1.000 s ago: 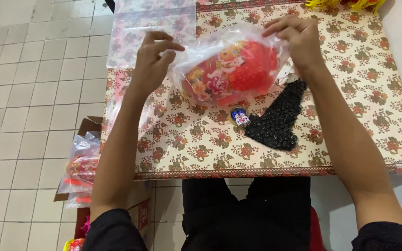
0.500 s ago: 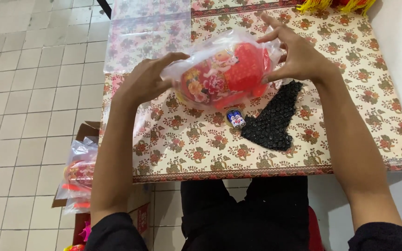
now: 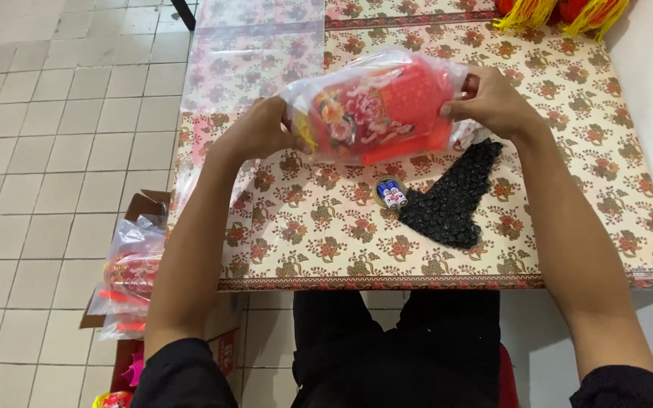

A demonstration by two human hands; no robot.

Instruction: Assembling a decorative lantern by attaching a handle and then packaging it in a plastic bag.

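Observation:
I hold a clear plastic bag with a red flowered lantern-like item (image 3: pixel 376 106) inside, lifted above the floral tablecloth (image 3: pixel 304 227). My left hand (image 3: pixel 255 132) grips the bag's left end. My right hand (image 3: pixel 493 98) pinches its right end. Below the bag on the table lie a small pair of batteries (image 3: pixel 391 193) and a black bumpy pouch-like piece (image 3: pixel 451 200).
A stack of clear plastic bags (image 3: pixel 255 49) lies at the table's far left. Red items with yellow tassels (image 3: pixel 549 11) sit at the far right corner. A cardboard box with bagged red items (image 3: pixel 134 276) stands on the tiled floor at left. A white wall runs along the right.
Both hands have lifted the bagged red item off the table and turned it more horizontal, with my left hand sliding onto its left end.

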